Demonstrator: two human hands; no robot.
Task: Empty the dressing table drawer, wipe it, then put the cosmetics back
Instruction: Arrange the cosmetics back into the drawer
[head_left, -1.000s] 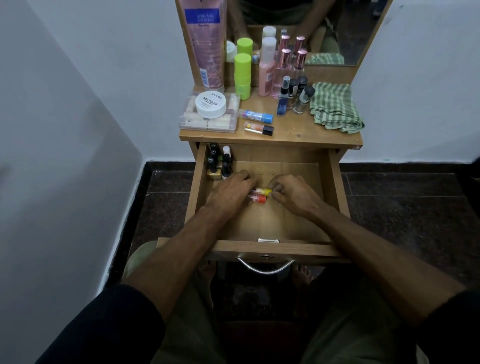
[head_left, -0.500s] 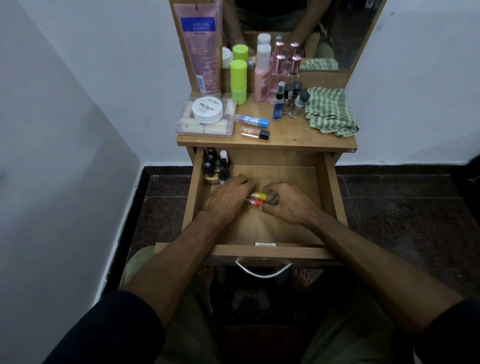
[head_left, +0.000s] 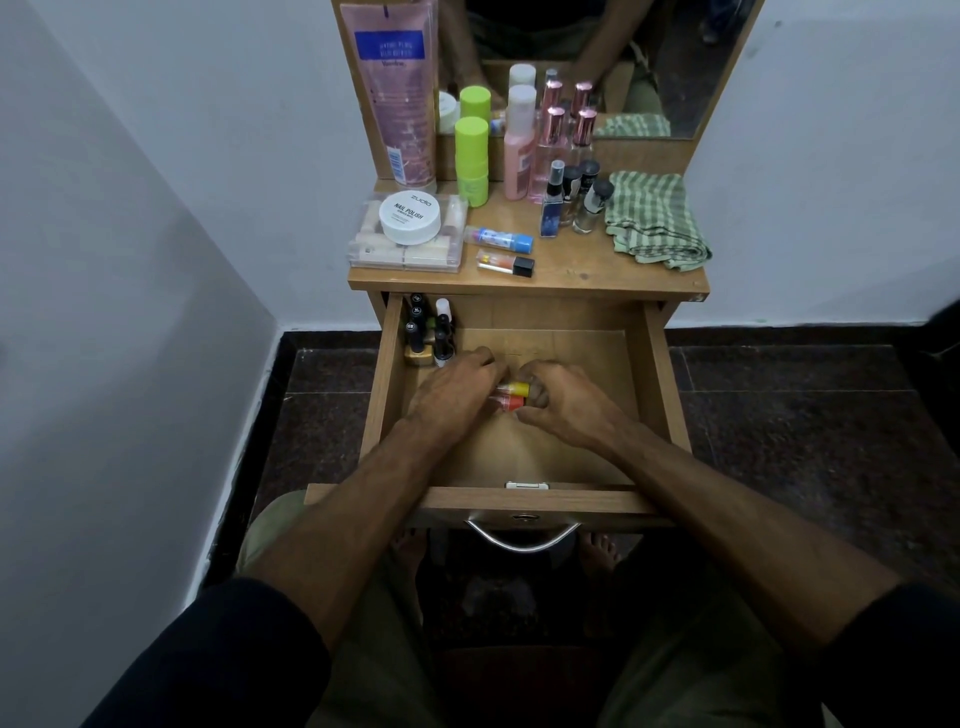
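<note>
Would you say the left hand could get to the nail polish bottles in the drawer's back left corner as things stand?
Probably yes. The left hand lies just in front of the nail polish bottles, with bare drawer floor between, but it would first have to let go of the small tubes that both hands hold.

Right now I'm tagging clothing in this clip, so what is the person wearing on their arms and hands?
Both hands, left hand and right hand, are bare: no gloves, rings or watch visible. Dark sleeves are pushed up toward the elbows, leaving the forearms uncovered.
</note>
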